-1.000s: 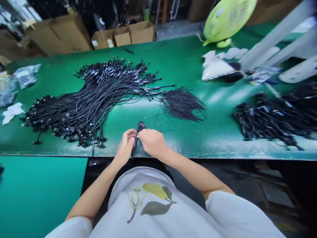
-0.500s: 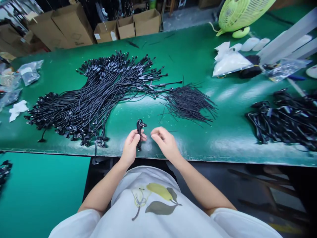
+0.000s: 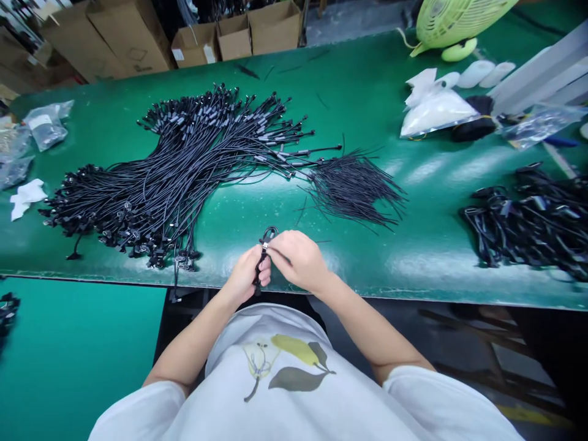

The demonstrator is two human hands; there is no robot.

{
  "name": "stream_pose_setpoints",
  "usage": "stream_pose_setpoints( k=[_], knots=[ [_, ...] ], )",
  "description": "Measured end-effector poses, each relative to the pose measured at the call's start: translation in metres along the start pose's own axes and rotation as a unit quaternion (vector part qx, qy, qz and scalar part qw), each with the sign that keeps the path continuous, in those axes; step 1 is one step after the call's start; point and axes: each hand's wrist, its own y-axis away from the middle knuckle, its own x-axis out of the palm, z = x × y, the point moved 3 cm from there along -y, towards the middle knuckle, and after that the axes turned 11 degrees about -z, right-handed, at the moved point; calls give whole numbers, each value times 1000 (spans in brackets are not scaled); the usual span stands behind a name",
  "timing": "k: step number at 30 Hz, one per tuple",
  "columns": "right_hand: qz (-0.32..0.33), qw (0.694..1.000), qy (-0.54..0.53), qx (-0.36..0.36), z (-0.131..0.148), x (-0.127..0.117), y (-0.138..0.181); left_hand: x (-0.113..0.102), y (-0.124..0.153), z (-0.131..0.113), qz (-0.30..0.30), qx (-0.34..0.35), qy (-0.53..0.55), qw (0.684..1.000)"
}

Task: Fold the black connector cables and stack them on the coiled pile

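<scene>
One long green table [image 3: 367, 104] filled most of the view, w/ cardboard boxes [image 3: 234, 37] behind its far edge and a lime-green fan [image 3: 454, 18] at the far right corner. On the table's left half lay a big spread of black cables [image 3: 174, 177], connector ends fanned out both ways; just right of it sat a smaller bunch of thin black ties [image 3: 353, 190]. Well apart, near the right edge, was a heap of bundled cables [image 3: 528, 226], w/ white plastic bags [image 3: 432, 110] farther back. Small clear bags [image 3: 43, 125] sat at the far left. At the near table edge, center, the left hand [image 3: 245, 278] was curled around a folded black cable [image 3: 264, 245], gripping it upright, loop end poking above the fingers. The right hand [image 3: 298, 260] was pressed against it, fingertips pinched closed on the cable's upper part, touching the left hand.
</scene>
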Motion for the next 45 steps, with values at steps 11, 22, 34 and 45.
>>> stream_pose_setpoints(
  k=[11,22,34,45],
  knots=[
    [-83,964,-148,203,-11,-5,2,3,7,-9,43,-7,-27,999],
    [-53,949,-84,298,-18,9,15,10,18,9,102,-16,-91,990],
    [-91,780,-387,484,-18,35,39,12,4,32,-2,43,-138,989],
    [-113,881,122,443,-142,-139,69,-98,0,-115,-84,310,-368,873]
  ],
)
